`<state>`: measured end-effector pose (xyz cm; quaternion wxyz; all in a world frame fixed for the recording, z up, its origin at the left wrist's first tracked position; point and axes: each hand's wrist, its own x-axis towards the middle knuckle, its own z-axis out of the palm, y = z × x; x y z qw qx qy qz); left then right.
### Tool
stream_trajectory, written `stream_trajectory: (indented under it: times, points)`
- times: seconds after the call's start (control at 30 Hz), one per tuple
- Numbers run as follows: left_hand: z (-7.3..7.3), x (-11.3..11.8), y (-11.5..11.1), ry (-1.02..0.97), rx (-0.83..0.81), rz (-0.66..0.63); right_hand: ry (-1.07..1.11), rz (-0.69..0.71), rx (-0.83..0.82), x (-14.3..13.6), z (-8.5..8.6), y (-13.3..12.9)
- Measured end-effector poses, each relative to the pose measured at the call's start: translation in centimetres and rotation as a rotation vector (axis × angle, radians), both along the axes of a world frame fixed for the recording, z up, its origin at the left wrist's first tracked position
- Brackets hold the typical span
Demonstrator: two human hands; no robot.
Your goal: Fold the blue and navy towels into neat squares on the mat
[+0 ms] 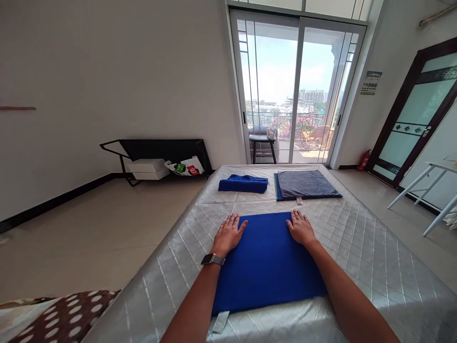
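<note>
Left hand: mine (pixel 228 233) lies palm down at the 11 o'clock corner of the blue cloth, fingers stretched flat, thumb spread wide and resting inward on the fabric; it grips nothing; a dark-faced watch (pixel 213 259) sits on that wrist.
Right hand: mine (pixel 302 228) mirrors it at the 1 o'clock corner, flat and wide, thumb pointing in; nothing is pinched in it either.
Blue cloth: it (pixel 267 262) is spread straight ahead of me, between my forearms, smooth and near rectangular; a white label (pixel 221 322) pokes out at its 7 o'clock corner; I cannot tell how many layers it has.
Smoothing: as I judge it, the flattening is largely done, since I see no big creases; no turned-over edge shows on this cloth, so any folding would be left to do.
Blue bundle: at 11 o'clock, beyond my left hand, a compact bundle (pixel 243 184) lies apart from the cloth; it looks already folded up.
Grey towel: at 1 o'clock, this (pixel 307 184) lies flat over a blue layer (pixel 279 193); it looks unfolded.
Bed: a silvery quilted cover (pixel 357 247) carries all of these.
Farther out: a black frame (pixel 160 148) stands at 10 o'clock; sliding glass doors (pixel 300 90) at 12.
</note>
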<state>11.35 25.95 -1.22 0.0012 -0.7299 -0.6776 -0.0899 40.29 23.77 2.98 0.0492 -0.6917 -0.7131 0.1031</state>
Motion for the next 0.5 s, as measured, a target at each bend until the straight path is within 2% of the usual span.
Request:
stream_trajectory:
  times: [0.17, 0.3, 0.4, 0.5]
  points:
    - [0.2, -0.5, -0.2, 0.003, -0.008, 0.034, 0.02, -0.014, 0.009, -0.1, 0.1, -0.2]
    - [1.3, 0.2, -0.6, 0.005, 0.074, 0.024, 0.049, -0.012, 0.007, -0.1, 0.2, -0.3]
    - [2.5, 2.8, -1.3, 0.021, 0.174, -0.067, 0.07, -0.007, 0.012, -0.1, 0.2, -0.3]
    - [3.1, 7.3, -2.4, 0.016, 0.224, -0.272, 0.078, -0.006, 0.024, -0.1, 0.1, -0.4]
